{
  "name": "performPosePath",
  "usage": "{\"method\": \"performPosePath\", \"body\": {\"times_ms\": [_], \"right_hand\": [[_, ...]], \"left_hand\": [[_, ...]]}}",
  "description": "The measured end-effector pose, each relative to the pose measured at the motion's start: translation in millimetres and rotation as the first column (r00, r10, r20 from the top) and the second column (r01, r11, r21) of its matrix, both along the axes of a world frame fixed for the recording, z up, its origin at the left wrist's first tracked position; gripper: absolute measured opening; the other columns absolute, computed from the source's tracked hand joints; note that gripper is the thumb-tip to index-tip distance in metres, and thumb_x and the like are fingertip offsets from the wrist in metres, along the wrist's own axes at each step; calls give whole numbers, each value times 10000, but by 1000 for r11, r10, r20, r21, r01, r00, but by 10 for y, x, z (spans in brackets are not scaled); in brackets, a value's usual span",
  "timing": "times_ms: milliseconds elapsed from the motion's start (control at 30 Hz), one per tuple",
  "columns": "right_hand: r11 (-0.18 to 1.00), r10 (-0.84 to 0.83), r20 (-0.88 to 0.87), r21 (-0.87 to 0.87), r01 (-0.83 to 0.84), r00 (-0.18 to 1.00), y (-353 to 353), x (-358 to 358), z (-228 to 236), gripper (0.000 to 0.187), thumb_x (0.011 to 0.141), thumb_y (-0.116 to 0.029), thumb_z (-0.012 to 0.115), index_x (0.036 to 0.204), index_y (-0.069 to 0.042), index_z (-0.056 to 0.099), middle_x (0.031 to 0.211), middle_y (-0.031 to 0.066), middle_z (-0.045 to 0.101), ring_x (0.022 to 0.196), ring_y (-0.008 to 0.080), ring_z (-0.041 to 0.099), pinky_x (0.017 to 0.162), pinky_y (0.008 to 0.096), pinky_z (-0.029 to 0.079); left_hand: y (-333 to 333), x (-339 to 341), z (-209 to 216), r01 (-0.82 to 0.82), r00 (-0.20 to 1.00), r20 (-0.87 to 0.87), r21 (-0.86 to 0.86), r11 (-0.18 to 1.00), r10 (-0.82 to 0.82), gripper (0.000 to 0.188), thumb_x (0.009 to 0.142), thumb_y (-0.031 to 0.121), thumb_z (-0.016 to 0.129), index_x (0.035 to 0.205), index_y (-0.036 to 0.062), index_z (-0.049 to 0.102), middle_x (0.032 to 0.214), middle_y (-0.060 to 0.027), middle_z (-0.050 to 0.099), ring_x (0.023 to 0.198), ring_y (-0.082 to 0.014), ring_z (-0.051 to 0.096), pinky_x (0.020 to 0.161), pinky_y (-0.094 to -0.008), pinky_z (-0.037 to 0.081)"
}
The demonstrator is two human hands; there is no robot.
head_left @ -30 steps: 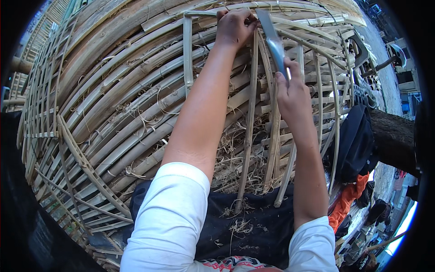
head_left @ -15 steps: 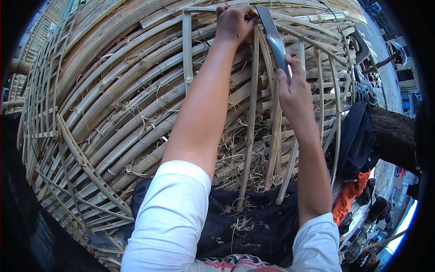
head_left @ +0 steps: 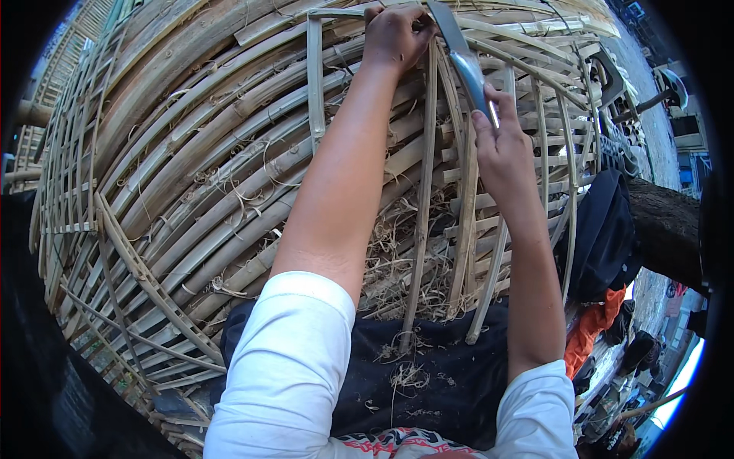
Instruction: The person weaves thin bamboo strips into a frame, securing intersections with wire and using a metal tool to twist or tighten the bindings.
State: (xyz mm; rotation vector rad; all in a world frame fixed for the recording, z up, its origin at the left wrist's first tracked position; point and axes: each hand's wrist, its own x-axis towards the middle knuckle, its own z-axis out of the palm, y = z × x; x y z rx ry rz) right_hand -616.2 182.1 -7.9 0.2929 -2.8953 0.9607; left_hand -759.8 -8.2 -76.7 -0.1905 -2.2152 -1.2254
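Note:
My left hand (head_left: pixel 396 37) is closed on a bamboo strip (head_left: pixel 336 14) at the far edge of the view, with its fingers curled at the top. My right hand (head_left: pixel 505 149) grips the handle of a large knife (head_left: pixel 449 30), whose broad grey blade slants up and left to just beside my left hand's fingers. Whether the edge touches the strip is hard to see. Between my forearms, a long upright bamboo strip (head_left: pixel 425 191) runs down from near the blade, its lower end over the dark cloth (head_left: pixel 428 386) on my lap.
Split bamboo poles (head_left: pixel 222 130) lie side by side beneath my arms, scattered with curly shavings (head_left: pixel 390 252). A bamboo lattice (head_left: pixel 73 168) stands at the left. On the right are a dark log (head_left: pixel 665 226), black cloth (head_left: pixel 600 229), orange cloth (head_left: pixel 595 329) and a hammer-like tool (head_left: pixel 665 96).
My right hand has shifted slightly to the right with the knife, and the blade's far end has swung a little left. My left hand stays nearly still.

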Motion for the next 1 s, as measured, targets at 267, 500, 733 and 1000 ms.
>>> {"method": "performPosePath", "body": {"times_ms": [267,500,733,1000], "right_hand": [[999,34,-57,22,-33,998,96,-58,-38,316,1012,-247,483,1309,-142,453,784,256,653,801,476,652,723,539,470],[1000,1,-34,12,0,999,113,-62,-34,328,1016,-256,479,1325,-149,459,790,264,653,806,483,653,721,543,470],[998,-58,49,0,58,997,43,-2,52,315,1015,-252,488,1308,-139,465,731,234,640,768,458,653,698,524,465],[999,-25,59,-28,27,998,-1,12,60,338,1011,-250,491,1318,-115,451,755,251,647,801,454,662,732,528,465]], "left_hand": [[12,-23,2,9,999,50,20,1000,-10,185,817,244,742,889,79,701,841,-131,721,913,-311,682,854,-431,464],[78,-7,38,-77,994,-84,-139,987,66,169,823,252,740,888,99,715,839,-133,722,856,-307,692,843,-414,474],[23,-95,-90,-43,997,-72,-72,996,37,182,824,245,735,904,84,707,841,-145,716,851,-328,692,788,-421,516],[-2,-150,-109,-112,977,-192,-73,991,96,203,831,262,732,871,69,685,841,-157,708,853,-329,686,776,-418,516]]}}
